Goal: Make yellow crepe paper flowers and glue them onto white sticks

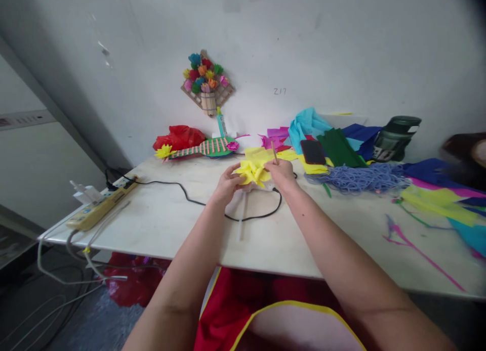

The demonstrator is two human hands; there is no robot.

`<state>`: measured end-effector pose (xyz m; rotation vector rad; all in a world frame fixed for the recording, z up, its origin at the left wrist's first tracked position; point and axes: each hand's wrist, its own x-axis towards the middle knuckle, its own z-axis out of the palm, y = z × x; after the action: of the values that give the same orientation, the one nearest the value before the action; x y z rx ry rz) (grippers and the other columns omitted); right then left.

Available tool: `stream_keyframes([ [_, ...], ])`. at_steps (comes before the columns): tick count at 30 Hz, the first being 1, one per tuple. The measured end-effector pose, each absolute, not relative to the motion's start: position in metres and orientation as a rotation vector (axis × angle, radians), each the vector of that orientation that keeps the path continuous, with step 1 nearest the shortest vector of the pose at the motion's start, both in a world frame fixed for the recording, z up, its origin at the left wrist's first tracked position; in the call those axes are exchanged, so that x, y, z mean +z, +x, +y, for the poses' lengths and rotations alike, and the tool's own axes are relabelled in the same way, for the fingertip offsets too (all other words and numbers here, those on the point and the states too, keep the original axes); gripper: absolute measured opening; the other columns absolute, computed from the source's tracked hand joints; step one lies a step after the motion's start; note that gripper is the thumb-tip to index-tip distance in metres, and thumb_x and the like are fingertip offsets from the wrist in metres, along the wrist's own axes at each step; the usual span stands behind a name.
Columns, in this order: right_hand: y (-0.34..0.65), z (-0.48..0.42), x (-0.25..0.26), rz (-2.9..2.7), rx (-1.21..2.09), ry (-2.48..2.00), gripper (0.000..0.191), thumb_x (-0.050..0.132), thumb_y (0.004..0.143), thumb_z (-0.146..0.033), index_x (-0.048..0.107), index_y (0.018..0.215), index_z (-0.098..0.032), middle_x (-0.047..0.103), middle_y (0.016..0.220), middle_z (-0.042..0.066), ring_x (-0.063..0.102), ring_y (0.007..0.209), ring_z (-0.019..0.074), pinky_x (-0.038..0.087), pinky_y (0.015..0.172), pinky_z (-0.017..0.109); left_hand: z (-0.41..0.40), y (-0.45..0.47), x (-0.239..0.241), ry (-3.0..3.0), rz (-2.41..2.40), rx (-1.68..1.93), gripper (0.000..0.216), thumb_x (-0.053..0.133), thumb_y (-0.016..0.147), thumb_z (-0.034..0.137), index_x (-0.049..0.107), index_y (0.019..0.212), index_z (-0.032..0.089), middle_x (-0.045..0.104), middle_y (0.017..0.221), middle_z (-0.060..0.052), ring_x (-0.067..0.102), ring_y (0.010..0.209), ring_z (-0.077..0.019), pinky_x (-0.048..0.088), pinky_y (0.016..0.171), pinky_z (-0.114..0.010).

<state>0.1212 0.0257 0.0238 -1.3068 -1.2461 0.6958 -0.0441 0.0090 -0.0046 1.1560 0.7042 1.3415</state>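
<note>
My left hand (pixel 228 183) is closed on the left edge of a yellow paper flower (pixel 253 173) with pointed petals. At the flower's right side, my right hand (pixel 281 172) grips a thin wooden stick (pixel 274 151), which points upward from the fingers. Whether the right fingertips also touch the petals I cannot tell. Beneath the hands lies a whitish tool, mostly hidden, with a black cord (pixel 261 218) beside it. A translucent white rod (pixel 240 224) reaches from under the flower toward the table's front edge. Yellow paper (pixel 258 154) lies just behind the flower.
A yellow power strip (pixel 102 204) sits at the table's left. A paper-covered lute-shaped craft (pixel 203 149) and red plastic bag (pixel 182 137) lie at the back. Rightward are a phone (pixel 313 152), coloured paper (pixel 308 124), purple-blue strands (pixel 357 179), a dark bottle (pixel 397 138) and a blurred person's head (pixel 465 156).
</note>
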Motion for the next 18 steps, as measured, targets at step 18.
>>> stream_keyframes([
  [18,0.1281,0.0200,0.0240,-1.383,0.859,-1.313,0.011,0.054,0.057,-0.029,0.054,0.058,-0.017,0.060,0.056,0.000,0.054,0.059,0.0145,0.037,0.056,0.025,0.0112,-0.0478,-0.0046,1.277,0.750,1.395,0.066,0.069,0.056,0.027,0.046,0.117,0.016,0.062,0.079,-0.001,0.060,0.073,-0.0144,0.049,0.074,-0.036],
])
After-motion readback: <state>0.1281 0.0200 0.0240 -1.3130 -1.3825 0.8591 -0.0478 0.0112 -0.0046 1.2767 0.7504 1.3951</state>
